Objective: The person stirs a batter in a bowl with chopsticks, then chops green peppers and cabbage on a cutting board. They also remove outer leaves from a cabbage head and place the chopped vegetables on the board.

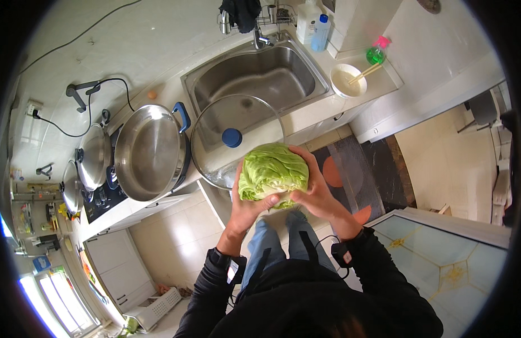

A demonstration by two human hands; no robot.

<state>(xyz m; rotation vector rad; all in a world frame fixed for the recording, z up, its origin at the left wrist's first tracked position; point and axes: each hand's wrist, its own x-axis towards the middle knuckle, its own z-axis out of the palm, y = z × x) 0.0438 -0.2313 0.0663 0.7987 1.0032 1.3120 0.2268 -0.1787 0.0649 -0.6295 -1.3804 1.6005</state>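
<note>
A head of green lettuce or cabbage (pixel 274 173) is held up in front of my body, between both hands. My left hand (pixel 248 207) grips its left side, thumb across the lower part. On the right side my right hand (pixel 317 192) grips it, with its thumb near the pale base. Just beyond the head lies a glass lid (pixel 210 158) with a blue knob, partly over the edge of the sink. To the left stands a wide stainless steel pan (pixel 148 152) with blue handles. The steel sink (pixel 260 80) lies further back, under a faucet (pixel 260 40).
A white bowl (pixel 338 86) with chopsticks stands right of the sink, near a green spray bottle (pixel 375 55) and a blue bottle (pixel 321 34). An egg (pixel 152 94) lies behind the pan. Lidded pans (pixel 93 156) stand at the left. A glass-panelled door (pixel 438 249) is at the right.
</note>
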